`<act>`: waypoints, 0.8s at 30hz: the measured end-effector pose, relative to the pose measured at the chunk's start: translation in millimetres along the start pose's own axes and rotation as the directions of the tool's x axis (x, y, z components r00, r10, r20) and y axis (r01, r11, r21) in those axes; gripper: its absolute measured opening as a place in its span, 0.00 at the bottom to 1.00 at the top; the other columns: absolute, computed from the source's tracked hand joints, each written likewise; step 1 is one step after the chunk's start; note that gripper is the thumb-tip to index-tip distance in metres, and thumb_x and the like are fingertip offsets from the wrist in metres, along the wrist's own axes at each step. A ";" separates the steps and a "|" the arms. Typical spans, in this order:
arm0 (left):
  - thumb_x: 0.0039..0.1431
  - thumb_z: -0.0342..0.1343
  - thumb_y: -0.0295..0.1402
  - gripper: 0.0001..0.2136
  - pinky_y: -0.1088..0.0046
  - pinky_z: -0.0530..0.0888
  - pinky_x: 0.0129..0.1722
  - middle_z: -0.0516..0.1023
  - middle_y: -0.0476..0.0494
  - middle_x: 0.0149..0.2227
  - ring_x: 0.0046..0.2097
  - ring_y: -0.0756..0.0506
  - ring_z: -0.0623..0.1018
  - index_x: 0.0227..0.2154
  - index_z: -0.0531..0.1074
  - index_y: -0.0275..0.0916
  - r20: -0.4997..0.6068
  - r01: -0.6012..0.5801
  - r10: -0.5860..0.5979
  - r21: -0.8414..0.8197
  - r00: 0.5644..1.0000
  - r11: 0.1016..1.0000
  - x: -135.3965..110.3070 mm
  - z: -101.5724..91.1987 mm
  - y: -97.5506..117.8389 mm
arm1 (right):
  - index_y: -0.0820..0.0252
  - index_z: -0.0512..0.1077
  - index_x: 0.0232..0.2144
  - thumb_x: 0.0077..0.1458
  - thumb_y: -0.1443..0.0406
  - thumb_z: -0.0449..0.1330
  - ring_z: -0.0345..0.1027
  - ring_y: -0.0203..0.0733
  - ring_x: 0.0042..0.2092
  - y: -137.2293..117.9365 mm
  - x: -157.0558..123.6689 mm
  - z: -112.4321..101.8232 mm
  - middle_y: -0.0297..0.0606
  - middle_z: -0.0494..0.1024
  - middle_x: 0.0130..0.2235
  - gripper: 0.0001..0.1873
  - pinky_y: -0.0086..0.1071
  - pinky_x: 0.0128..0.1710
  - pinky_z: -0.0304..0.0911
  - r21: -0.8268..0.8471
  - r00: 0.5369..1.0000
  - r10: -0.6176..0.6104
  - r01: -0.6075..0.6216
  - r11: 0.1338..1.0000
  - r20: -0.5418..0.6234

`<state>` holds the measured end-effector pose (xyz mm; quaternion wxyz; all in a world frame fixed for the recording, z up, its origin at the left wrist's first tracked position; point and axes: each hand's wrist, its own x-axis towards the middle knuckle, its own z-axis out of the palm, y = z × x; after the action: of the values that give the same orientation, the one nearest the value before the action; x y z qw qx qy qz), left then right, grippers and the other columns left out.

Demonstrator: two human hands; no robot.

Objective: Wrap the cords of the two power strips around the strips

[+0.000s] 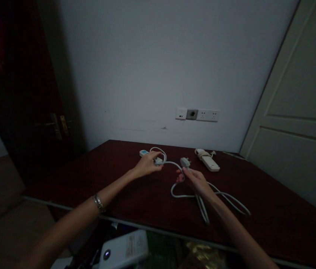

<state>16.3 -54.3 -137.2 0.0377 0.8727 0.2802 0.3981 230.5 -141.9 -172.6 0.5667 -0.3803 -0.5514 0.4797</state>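
Note:
A white power cord lies in loops on the dark red table. My right hand pinches the cord just below its white plug, holding the plug up off the table. My left hand is closed over a small white block on the cord, with another loop of cord curving behind the fingers. A bracelet shows on my left wrist. A small white piece with a blue face lies just beyond my left hand.
A white power strip with its cord bundled lies at the back of the table. Wall sockets sit above it. A dark door stands left, a white door right. A white device lies below the table's near edge.

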 end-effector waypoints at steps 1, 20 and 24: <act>0.45 0.62 0.32 0.24 0.64 0.69 0.49 0.75 0.37 0.47 0.48 0.42 0.74 0.48 0.69 0.33 0.030 -0.017 0.018 -0.015 0.999 1.000 0.3 -3.9 -1.5 | 0.65 0.73 0.31 0.46 0.47 0.61 0.66 0.36 0.25 -0.5 -1.5 -1.1 0.34 0.71 0.21 0.25 0.31 0.29 0.62 -0.017 0.999 -0.022 0.022 1.000 -0.026; 0.45 0.64 0.34 0.30 0.56 0.65 0.55 0.68 0.29 0.54 0.57 0.39 0.67 0.53 0.66 0.34 0.133 -0.216 0.237 -0.156 0.962 0.964 -7.8 -7.3 3.2 | 0.61 0.63 0.14 0.43 0.46 0.61 0.52 0.29 0.17 1.6 3.7 38.4 0.29 0.60 0.15 0.26 0.26 0.18 0.48 -0.259 0.990 -0.122 0.099 0.961 -0.074; 0.45 0.64 0.35 0.30 0.59 0.67 0.54 0.70 0.29 0.53 0.55 0.39 0.70 0.52 0.67 0.32 0.132 -0.178 0.207 -0.198 0.969 0.964 -6.1 -4.1 9.9 | 0.60 0.62 0.14 0.43 0.46 0.61 0.52 0.29 0.16 9.7 8.1 41.1 0.28 0.59 0.14 0.26 0.26 0.17 0.49 -0.126 0.983 -0.132 0.115 0.985 -0.131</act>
<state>14.7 -66.5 -135.6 0.1005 0.9163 0.1521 0.3566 188.0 -135.6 -175.7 0.6092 -0.4105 -0.5604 0.3825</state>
